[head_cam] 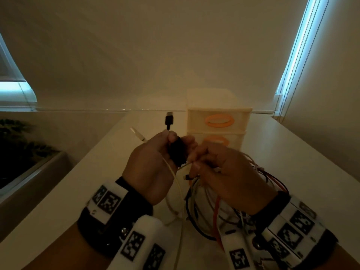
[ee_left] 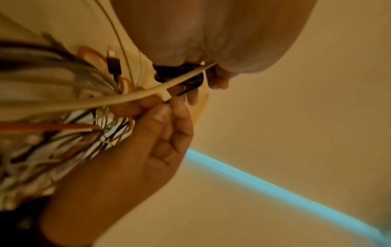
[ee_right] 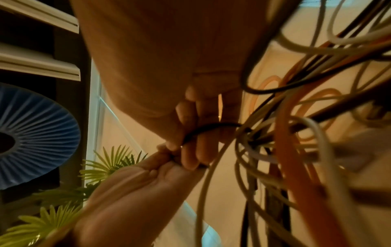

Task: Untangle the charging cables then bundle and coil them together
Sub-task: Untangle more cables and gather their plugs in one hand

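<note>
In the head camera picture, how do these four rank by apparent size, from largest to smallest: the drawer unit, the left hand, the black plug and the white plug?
1. Drawer unit and left hand: they look alike in size, and the hand is nearer the camera, so I do not rank them.
2. Black plug and white plug: both small, too close to rank.

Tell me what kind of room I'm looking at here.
Probably a home room or study: a white tabletop against a plain wall, a small drawer unit with orange handles, window blinds with bead cords, and a leafy plant nearby.
</note>
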{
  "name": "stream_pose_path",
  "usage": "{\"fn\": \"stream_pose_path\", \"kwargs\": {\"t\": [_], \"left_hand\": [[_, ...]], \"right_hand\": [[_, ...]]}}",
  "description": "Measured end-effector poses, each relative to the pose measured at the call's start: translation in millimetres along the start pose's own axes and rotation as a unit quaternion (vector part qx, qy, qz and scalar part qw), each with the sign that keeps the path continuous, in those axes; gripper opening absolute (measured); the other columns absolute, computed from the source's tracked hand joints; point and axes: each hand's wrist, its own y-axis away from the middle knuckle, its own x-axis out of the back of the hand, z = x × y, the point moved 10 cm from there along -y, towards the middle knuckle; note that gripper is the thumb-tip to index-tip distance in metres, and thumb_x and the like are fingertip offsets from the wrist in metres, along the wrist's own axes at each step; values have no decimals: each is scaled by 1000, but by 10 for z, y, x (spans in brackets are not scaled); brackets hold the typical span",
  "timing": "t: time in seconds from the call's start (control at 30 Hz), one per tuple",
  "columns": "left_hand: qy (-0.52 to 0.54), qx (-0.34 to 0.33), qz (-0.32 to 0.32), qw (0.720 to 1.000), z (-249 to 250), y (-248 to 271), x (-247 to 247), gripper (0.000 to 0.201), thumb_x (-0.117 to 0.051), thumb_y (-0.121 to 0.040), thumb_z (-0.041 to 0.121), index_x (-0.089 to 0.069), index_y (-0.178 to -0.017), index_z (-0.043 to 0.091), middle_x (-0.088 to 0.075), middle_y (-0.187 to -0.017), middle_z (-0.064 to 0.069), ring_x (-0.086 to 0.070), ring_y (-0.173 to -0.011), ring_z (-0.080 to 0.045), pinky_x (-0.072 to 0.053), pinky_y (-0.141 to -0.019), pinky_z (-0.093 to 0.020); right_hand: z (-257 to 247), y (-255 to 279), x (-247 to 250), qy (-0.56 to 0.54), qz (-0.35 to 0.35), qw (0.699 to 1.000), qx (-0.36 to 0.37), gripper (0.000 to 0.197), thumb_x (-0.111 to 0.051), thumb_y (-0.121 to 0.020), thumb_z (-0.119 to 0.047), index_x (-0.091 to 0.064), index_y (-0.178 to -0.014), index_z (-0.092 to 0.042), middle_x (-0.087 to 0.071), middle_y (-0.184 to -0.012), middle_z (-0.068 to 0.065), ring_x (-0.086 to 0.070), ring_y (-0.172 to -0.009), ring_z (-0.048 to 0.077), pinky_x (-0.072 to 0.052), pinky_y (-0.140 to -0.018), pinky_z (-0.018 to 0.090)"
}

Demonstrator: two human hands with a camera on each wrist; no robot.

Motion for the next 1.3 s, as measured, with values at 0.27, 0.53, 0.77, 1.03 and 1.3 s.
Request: {"fn": "stream_pose_path", "kwargs": {"t": [0.27,0.53,0.77,1.03,1.3], "left_hand": [[152,7,-31,988,176,-28,-16,17,-43,-89,13,-49,-73,18,-44,-71,2,-43,-61,-12,-38,-55,-21],[150,-31,-50,987,364,-25,-8,14,-43,-87,14,-48,-74,19,-42,-72,4,-40,-60,-10,-35,-55,-20],[140,-27,-102,984,364,89,-180,17,-40,-90,16,-47,-75,19,-40,-70,4,-39,-58,-10,-36,-53,-20],[214,-64,-122,967,738,115,-83,18,-41,-93,13,-49,-78,14,-45,-72,0,-44,-62,-13,-34,-60,-23],[122,66,-217,966,240,228,-414,15,-39,-98,19,-45,-84,16,-47,-74,-1,-45,-65,-14,-33,-61,-25]], "right_hand": [[160,35,-170,73,-100,992,-27,15,-54,-101,-24,-68,-95,-23,-67,-75,-19,-64,-73,1,-48,-68,16],[183,56,-177,39,-105,994,-21,18,-54,-101,-19,-71,-99,-20,-71,-89,-7,-65,-83,2,-50,-74,15],[387,-65,-92,22,-24,997,-68,24,-46,-104,-20,-64,-88,-19,-65,-70,4,-63,-66,16,-54,-67,31],[153,-26,-111,-87,-83,992,-43,18,-55,-99,-16,-69,-88,-16,-69,-75,4,-67,-71,16,-55,-70,26],[268,-118,38,61,16,997,-52,20,-43,-103,-35,-56,-91,-25,-69,-76,2,-67,-72,16,-55,-76,45]]}}
